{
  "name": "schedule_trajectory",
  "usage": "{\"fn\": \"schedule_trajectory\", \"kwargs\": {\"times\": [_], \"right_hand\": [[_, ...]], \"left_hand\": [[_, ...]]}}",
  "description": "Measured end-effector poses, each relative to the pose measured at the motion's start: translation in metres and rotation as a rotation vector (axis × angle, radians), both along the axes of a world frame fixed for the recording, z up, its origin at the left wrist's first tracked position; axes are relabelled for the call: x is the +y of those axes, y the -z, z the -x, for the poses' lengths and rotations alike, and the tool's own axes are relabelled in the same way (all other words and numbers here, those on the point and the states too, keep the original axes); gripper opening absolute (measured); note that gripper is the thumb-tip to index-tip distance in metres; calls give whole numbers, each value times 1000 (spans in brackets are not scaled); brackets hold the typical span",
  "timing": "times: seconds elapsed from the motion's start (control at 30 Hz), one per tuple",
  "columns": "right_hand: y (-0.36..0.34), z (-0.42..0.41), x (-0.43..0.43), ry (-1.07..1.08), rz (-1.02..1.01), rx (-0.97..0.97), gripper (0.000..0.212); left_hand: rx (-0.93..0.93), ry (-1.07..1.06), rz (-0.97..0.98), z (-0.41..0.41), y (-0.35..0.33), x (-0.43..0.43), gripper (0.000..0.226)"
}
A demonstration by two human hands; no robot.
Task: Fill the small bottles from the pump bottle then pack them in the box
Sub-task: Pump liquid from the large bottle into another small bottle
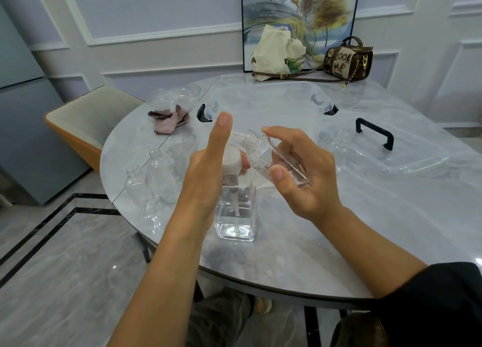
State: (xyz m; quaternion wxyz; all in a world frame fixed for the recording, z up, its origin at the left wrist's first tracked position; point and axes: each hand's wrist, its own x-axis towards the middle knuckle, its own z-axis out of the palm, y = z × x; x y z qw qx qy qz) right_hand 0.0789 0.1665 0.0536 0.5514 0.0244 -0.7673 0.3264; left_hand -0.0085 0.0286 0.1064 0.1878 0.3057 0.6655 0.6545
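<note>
head: bottle (260, 152) apparently in right hand (313, 174)

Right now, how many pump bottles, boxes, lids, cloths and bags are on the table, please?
Pump bottle: 1
Box: 1
Lid: 1
Cloth: 1
Bags: 2, a tote and a handbag
Total: 6
</note>
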Motion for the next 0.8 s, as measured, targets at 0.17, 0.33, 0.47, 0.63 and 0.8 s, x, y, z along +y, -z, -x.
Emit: {"fn": "schedule_trajectory", "kwargs": {"times": [0.17, 0.33, 0.47, 0.63, 0.8], "right_hand": [[0, 1, 0, 5, -6, 4, 45], [1, 1, 1, 9, -17, 8, 45], [1, 1, 2, 4, -17, 14, 45], [1, 1, 1, -4, -19, 1, 45], [1, -1, 2, -6, -24, -9, 46]], "left_hand": [[12, -9, 2, -1, 1, -1, 71], [10, -24, -4, 0, 2, -1, 79], [9, -37, -16, 2, 3, 2, 74], [-46, -28, -15, 6, 3, 3, 67], [-94, -52, -10, 5, 2, 4, 57]]}}
